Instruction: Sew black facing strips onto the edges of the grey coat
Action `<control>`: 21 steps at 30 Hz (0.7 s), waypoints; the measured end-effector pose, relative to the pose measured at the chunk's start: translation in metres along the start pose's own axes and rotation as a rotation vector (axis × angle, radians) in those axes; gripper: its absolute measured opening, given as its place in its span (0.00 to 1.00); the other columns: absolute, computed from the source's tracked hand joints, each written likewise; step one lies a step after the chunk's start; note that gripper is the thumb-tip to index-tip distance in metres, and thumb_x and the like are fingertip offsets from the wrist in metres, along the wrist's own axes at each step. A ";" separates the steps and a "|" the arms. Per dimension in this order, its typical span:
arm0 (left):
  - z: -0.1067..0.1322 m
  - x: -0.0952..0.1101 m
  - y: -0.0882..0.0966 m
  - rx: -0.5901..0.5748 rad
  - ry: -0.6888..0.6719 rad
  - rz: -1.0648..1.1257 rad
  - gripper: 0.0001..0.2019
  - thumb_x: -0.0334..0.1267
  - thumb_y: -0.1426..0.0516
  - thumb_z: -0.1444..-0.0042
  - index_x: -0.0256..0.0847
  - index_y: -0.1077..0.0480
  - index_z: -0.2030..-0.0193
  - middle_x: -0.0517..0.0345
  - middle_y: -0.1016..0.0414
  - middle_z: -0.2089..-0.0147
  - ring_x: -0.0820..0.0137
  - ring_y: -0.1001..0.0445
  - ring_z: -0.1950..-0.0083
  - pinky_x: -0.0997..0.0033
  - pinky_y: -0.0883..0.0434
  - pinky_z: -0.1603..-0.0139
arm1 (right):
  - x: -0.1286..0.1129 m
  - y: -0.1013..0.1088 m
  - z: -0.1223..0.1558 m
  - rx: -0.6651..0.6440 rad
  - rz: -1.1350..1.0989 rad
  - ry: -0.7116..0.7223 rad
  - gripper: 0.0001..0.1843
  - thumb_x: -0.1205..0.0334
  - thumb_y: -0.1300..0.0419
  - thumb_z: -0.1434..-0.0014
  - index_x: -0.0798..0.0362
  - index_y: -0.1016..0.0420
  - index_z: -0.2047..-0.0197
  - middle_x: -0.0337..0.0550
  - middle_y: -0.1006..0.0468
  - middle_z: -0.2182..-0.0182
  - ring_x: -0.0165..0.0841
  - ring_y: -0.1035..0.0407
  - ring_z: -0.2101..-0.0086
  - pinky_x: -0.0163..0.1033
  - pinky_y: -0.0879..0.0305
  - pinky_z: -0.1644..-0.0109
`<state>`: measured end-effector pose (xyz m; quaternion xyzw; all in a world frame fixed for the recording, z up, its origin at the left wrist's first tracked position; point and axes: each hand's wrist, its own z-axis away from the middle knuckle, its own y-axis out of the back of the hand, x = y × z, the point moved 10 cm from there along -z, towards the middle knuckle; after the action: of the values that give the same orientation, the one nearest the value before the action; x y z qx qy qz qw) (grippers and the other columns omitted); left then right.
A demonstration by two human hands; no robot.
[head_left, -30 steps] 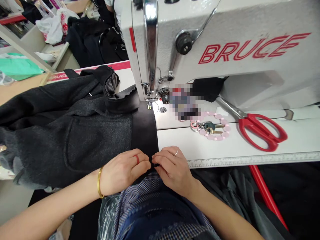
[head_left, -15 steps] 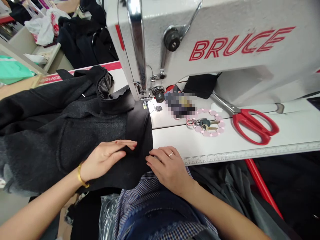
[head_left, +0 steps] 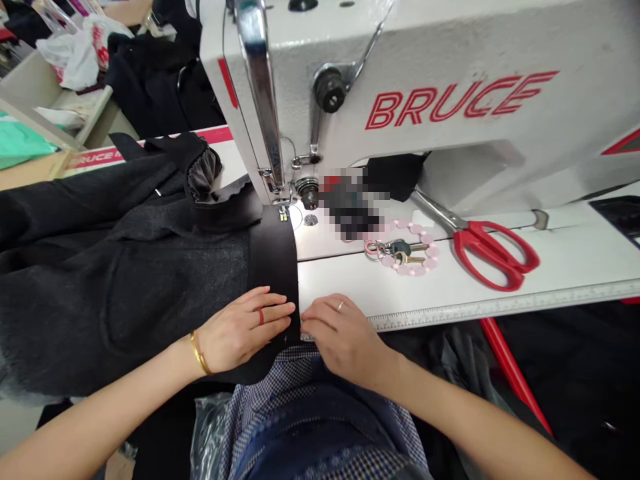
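Note:
A dark grey woollen garment (head_left: 115,280) lies across the sewing table, its black smooth edge strip (head_left: 274,257) running up to the presser foot (head_left: 283,212) of the white sewing machine (head_left: 400,87). My left hand (head_left: 245,330) lies flat on the strip near the table's front edge, fingers stretched out and close together. My right hand (head_left: 340,333) is beside it, fingers curled, pinching the strip's right edge at the front. The two hands' fingertips almost touch.
Red-handled scissors (head_left: 493,250) and a pink bead ring with keys (head_left: 405,250) lie on the machine bed to the right. A ruler strip (head_left: 500,307) runs along the table's front edge. Dark fabric hangs below at right. Piled clothes and bags sit at the far left.
My left hand slid from further left on the cloth back to the strip's front end, next to my right hand. The view shifted slightly left.

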<state>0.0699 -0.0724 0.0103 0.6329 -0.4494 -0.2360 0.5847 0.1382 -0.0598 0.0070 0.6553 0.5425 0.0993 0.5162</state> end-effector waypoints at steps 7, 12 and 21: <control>0.006 -0.005 -0.008 -0.026 0.025 0.119 0.15 0.30 0.56 0.41 0.35 0.37 0.49 0.51 0.33 0.46 0.63 0.41 0.43 0.54 0.44 0.41 | 0.061 -0.006 -0.059 -0.143 0.175 -0.097 0.22 0.75 0.57 0.44 0.62 0.40 0.46 0.51 0.36 0.47 0.38 0.41 0.50 0.44 0.40 0.52; 0.003 -0.009 -0.003 0.003 0.031 0.165 0.15 0.30 0.55 0.41 0.35 0.35 0.50 0.52 0.30 0.48 0.65 0.39 0.44 0.56 0.43 0.41 | 0.074 -0.016 -0.075 -0.217 0.273 -0.137 0.19 0.74 0.55 0.43 0.60 0.36 0.49 0.47 0.33 0.48 0.39 0.41 0.50 0.44 0.42 0.54; -0.012 -0.034 0.009 0.079 0.070 0.166 0.12 0.33 0.53 0.41 0.36 0.34 0.54 0.52 0.27 0.53 0.67 0.33 0.50 0.61 0.35 0.47 | 0.076 -0.015 -0.081 -0.183 0.269 -0.155 0.16 0.72 0.53 0.44 0.58 0.34 0.53 0.48 0.30 0.55 0.38 0.38 0.56 0.42 0.45 0.57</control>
<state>0.0604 -0.0367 0.0135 0.6237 -0.4887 -0.1465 0.5922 0.1036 0.0464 -0.0012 0.6780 0.3972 0.1653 0.5960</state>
